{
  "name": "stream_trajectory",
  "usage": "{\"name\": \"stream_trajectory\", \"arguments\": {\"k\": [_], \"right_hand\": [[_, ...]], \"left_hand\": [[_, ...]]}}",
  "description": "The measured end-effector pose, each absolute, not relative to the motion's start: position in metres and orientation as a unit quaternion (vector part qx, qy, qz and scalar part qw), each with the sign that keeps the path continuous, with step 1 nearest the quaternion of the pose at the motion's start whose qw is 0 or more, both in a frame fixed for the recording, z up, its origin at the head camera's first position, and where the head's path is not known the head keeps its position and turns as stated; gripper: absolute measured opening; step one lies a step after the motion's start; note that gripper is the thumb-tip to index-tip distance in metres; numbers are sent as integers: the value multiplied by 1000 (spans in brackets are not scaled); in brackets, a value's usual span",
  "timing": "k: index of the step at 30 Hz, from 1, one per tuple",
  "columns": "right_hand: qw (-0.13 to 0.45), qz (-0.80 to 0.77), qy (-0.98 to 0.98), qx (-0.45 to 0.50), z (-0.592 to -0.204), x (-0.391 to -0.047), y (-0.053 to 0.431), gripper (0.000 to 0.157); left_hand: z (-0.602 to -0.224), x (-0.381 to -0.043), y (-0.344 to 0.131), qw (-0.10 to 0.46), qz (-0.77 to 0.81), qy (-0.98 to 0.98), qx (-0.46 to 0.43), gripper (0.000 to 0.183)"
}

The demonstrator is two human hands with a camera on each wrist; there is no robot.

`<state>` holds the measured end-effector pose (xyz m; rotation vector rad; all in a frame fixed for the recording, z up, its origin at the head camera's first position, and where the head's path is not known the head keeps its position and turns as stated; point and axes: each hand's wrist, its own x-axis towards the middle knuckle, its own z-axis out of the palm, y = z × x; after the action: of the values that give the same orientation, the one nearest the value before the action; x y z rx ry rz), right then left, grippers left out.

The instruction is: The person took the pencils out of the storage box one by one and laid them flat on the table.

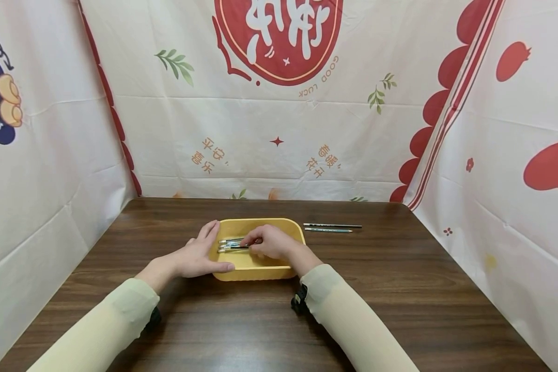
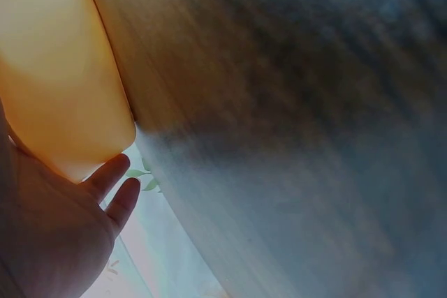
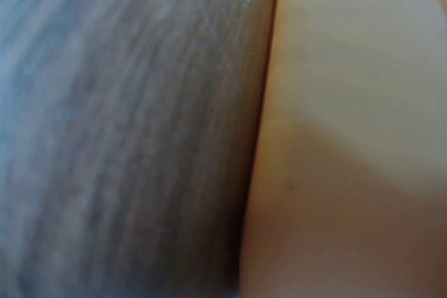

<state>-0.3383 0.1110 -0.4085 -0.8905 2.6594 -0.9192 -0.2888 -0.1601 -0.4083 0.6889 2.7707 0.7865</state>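
pinching pencils (image 1: pixel 232 246) inside the yellow tray (image 1: pixel 256 275), center of the head frame: right hand (image 1: pixel 272 243), fingers curled in, narrow grip. left hand (image 1: pixel 197 257) spread wide, fingers fairly straight, touching tray's left end, thumb at near rim. two loose pencils (image 1: pixel 328 230) lie roughly parallel just right of tray, on the desk (image 1: pixel 400 268). desk is dark brown wood grain. white printed cloth (image 1: pixel 279 121) hangs behind and along both sides, red round emblem (image 1: pixel 279 51) upper middle. right wrist view blurry, tray wall beside desk.
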Motion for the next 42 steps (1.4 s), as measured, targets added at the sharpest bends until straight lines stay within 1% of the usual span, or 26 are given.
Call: {"name": "stream_trajectory", "arguments": {"k": [11,16,20,26,42], "right_hand": [[80,-339,888,-301,-400,-338,110,25],[77,-341,887,-301,-390,-336,112,25],[60,-336,887,-310,-378,-334,118,27],[30,-321,893,-314,-364,-332,130,25],[-3,-325,899,-294,-336,-330,181,26]], "left_hand": [[-408,-288,-159,93,269,931,229,131],[-407,-288,-159,88,266,932,231,130],[-406,-287,-159,85,265,932,232,131],[-406,-284,-159,89,263,934,226,132],[-408,-283,-156,84,264,933,230,134]]}}
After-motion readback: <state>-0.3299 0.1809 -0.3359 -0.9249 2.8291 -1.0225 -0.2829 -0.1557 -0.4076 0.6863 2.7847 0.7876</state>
